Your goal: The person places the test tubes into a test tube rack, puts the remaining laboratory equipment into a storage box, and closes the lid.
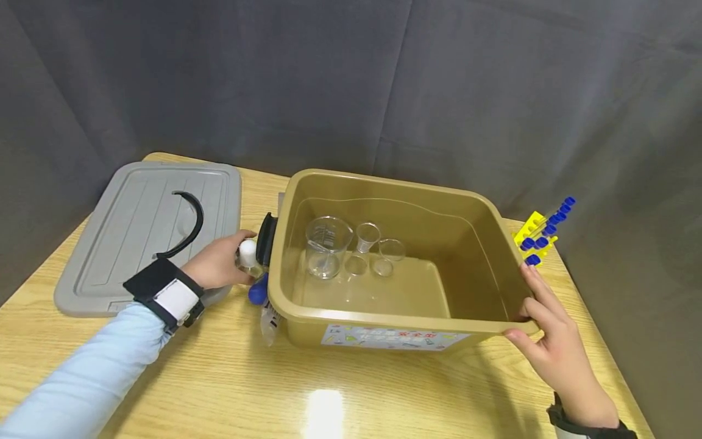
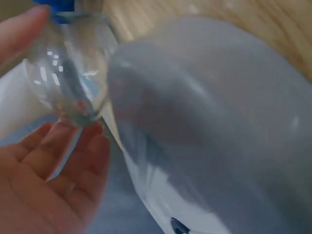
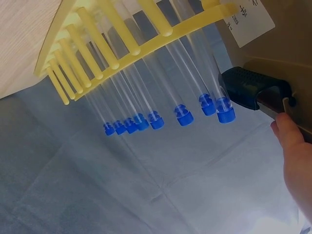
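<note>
Two grips: left hand (image 1: 216,261), rounded glass bottle (image 2: 73,70); right hand (image 1: 556,341), plastic tub (image 1: 384,317). Only the right wrist view shows its right-end handle (image 3: 252,87).

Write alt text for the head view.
Left hand holds a white-topped clear vessel beside a tan bin holding clear containers; right hand grips the bin's corner. Gray lid at left; yellow rack with blue-capped tubes at right.
</note>
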`<action>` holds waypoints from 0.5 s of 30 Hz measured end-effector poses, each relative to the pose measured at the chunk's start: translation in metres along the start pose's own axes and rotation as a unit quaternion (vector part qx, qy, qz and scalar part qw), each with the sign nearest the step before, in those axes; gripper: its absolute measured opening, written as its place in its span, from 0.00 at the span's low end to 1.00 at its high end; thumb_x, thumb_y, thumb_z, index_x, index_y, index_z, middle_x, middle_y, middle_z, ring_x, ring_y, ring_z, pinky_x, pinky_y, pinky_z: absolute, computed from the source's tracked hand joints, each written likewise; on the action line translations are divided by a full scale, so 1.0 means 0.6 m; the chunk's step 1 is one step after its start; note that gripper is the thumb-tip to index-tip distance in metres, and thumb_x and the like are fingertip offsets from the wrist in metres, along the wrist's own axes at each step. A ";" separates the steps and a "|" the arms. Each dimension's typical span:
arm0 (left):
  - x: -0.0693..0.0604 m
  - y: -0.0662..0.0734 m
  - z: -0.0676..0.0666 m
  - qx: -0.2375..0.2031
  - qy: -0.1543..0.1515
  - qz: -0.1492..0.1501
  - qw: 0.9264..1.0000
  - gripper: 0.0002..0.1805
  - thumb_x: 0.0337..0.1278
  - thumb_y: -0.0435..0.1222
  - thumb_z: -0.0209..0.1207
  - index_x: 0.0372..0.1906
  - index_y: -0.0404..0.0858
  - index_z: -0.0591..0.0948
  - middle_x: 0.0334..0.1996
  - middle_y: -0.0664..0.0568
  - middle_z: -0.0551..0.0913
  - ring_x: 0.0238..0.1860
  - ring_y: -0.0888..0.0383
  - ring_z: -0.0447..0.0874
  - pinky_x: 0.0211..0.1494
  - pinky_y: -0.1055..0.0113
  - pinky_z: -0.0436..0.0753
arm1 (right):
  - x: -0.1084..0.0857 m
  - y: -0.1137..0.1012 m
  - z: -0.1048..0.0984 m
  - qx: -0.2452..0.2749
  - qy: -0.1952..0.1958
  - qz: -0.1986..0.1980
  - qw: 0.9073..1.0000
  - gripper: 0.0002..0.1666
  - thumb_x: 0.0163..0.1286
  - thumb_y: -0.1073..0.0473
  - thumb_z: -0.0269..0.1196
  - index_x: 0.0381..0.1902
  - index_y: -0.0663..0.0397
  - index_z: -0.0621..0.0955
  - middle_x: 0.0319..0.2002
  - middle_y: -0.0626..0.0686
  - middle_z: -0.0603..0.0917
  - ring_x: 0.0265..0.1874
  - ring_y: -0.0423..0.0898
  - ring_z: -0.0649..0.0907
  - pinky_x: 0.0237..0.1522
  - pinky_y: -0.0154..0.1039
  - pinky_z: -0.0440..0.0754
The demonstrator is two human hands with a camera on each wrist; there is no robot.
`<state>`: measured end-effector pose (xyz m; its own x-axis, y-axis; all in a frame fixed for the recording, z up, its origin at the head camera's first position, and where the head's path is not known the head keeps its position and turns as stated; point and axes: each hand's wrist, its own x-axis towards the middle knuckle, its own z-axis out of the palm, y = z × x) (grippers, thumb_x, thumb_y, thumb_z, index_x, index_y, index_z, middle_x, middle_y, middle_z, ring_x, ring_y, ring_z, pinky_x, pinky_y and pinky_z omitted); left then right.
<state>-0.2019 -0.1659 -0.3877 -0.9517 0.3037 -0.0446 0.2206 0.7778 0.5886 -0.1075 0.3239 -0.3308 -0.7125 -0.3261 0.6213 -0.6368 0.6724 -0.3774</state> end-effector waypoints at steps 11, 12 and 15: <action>0.014 -0.008 0.003 0.030 0.039 -0.017 0.999 0.42 0.35 0.40 0.71 0.59 0.28 0.66 0.46 0.33 0.80 0.45 0.39 0.78 0.46 0.46 0.75 | -0.002 0.000 0.000 -0.001 0.002 0.008 1.000 0.28 0.59 0.36 0.59 0.22 0.56 0.71 0.68 0.57 0.66 0.71 0.42 0.60 0.66 0.22 0.56; 0.015 -0.009 0.004 0.034 0.041 -0.018 0.998 0.42 0.35 0.41 0.72 0.59 0.28 0.67 0.45 0.34 0.81 0.45 0.39 0.79 0.46 0.46 0.75 | -0.002 0.000 0.000 -0.001 0.000 0.011 1.000 0.28 0.59 0.36 0.59 0.22 0.56 0.71 0.68 0.58 0.66 0.71 0.42 0.60 0.66 0.22 0.55; 0.018 -0.013 0.008 0.024 0.041 -0.021 0.999 0.45 0.34 0.41 0.72 0.60 0.26 0.65 0.44 0.33 0.81 0.43 0.40 0.80 0.44 0.49 0.77 | -0.002 0.000 0.002 -0.001 -0.005 0.014 1.000 0.29 0.59 0.35 0.58 0.22 0.56 0.71 0.68 0.59 0.66 0.71 0.41 0.59 0.67 0.23 0.55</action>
<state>-0.2132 -0.1662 -0.3969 -0.9743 0.2252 -0.0012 0.1877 0.8153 0.5478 -0.1069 0.3239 -0.3324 -0.7334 -0.3139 0.6030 -0.6157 0.6827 -0.3934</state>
